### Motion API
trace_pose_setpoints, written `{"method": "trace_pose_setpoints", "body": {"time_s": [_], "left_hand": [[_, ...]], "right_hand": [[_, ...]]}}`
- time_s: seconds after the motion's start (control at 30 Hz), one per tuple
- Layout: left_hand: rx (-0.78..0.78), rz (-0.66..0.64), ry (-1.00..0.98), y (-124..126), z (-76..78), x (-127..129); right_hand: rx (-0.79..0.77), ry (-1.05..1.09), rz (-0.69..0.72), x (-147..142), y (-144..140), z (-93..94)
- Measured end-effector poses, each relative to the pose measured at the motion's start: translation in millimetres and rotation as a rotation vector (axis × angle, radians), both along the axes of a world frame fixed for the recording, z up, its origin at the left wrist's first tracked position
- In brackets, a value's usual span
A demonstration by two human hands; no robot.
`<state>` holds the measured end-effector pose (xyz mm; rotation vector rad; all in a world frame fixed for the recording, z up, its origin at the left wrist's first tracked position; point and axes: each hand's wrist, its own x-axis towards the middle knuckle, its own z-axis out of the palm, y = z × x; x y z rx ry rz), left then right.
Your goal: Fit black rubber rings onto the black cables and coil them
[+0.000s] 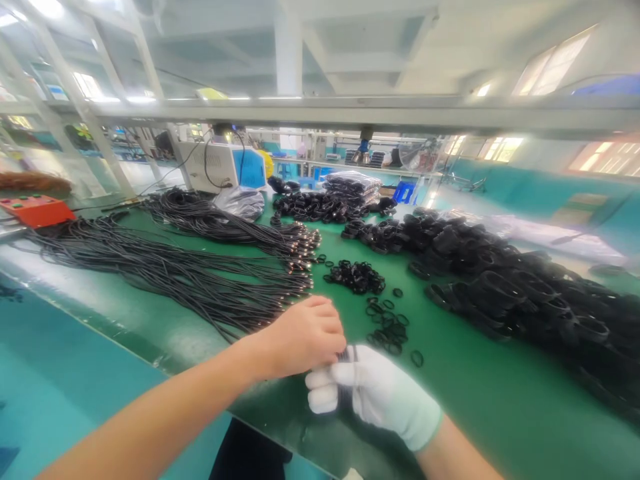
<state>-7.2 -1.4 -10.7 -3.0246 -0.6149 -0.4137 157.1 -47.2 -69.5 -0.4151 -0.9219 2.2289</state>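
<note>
My left hand (311, 337), bare, is closed with its fingertips bent down over the top of a black ribbed piece (345, 395). What its fingers pinch there is hidden. My right hand (373, 390) wears a white glove and is wrapped around that same piece, so most of it is covered and its exact kind does not show. Just beyond the hands lie loose thin black rings (390, 332) and a small heap of more rings (356, 276). Bundles of black cables (200, 280) with metal-tipped ends reach close to my left hand.
A long heap of black looped parts (480, 287) covers the right side of the green bench (465, 400). Farther back are bagged stacks (353, 185), another black pile (320, 207) and a white-and-blue machine (225, 167). An orange control box (37, 210) sits at far left.
</note>
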Motion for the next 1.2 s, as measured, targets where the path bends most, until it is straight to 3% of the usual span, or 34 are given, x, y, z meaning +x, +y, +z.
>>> {"method": "trace_pose_setpoints", "body": {"time_s": [0.07,0.17,0.27,0.37,0.47,0.6,0.73,0.87,1.03,1.2], "left_hand": [[-0.091,0.005,0.006,0.2,5.2,0.6],[-0.450,0.049,-0.049,5.4,7.6,-3.4],[-0.893,0.163,-0.220,7.2,-5.1,-8.9],[-1.109,0.282,-0.466,-2.1,-26.3,-9.6],[-1.038,0.340,-0.670,-17.3,-42.6,-5.2],[-0.939,0.409,-0.779,-30.2,-50.2,-0.2],[-1.089,0.364,-0.815,-31.6,-49.6,-1.4],[-1.223,0.298,-0.761,-32.4,-49.1,-5.0],[-0.923,0.350,-0.734,-39.9,-51.6,-4.0],[-0.676,0.347,-0.776,-54.7,-58.9,3.5]], "right_hand": [[-0.085,-0.007,0.046,1.9,0.5,-5.6],[-0.207,0.049,0.135,2.8,0.0,-10.0],[-0.272,0.143,0.182,-0.6,-1.9,-7.7],[-0.283,0.166,0.125,-5.8,-3.1,-3.6],[-0.256,0.109,0.061,-8.8,-2.5,-1.2],[-0.132,0.021,0.017,-6.9,-1.1,0.3],[0.063,-0.071,0.046,-0.9,-0.5,-1.6],[0.129,-0.095,0.102,2.7,0.7,0.3],[0.280,-0.175,0.198,4.1,1.3,18.5],[0.312,-0.233,0.275,6.0,-2.3,28.7]]}}
